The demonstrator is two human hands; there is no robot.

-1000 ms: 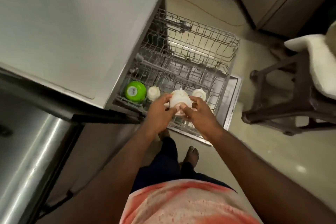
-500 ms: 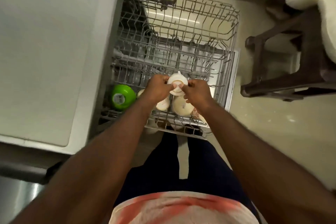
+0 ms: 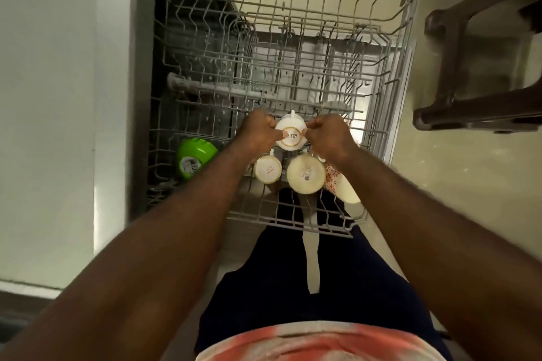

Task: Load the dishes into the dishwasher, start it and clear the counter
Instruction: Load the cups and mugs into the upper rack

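Your two hands meet at centre frame over the pulled-out dishwasher rack, both clamped on one upturned white cup. Your left hand grips the cup's left side with curled fingers, thumb tip on the base. Your right hand pinches the right side the same way. The cup is base-up, with a gold ring and a printed mark on the base, and its handle points toward the top of the frame. It is in the lower half of the rack as framed, a little right of middle. Whether it rests on the wires or is held just above them cannot be told. Just below it in the frame stands a smaller upturned cup. Just beside that, to the right, is a larger cream bowl, also base-up, with a barcode sticker. A floral-patterned dish shows to the lower right of the bowl, partly hidden under your right forearm. A green bowl, stickered on its base, lies tilted at the rack's left edge, well apart from the cups. A pale countertop fills the left of the frame. A brown stool stands at upper right.
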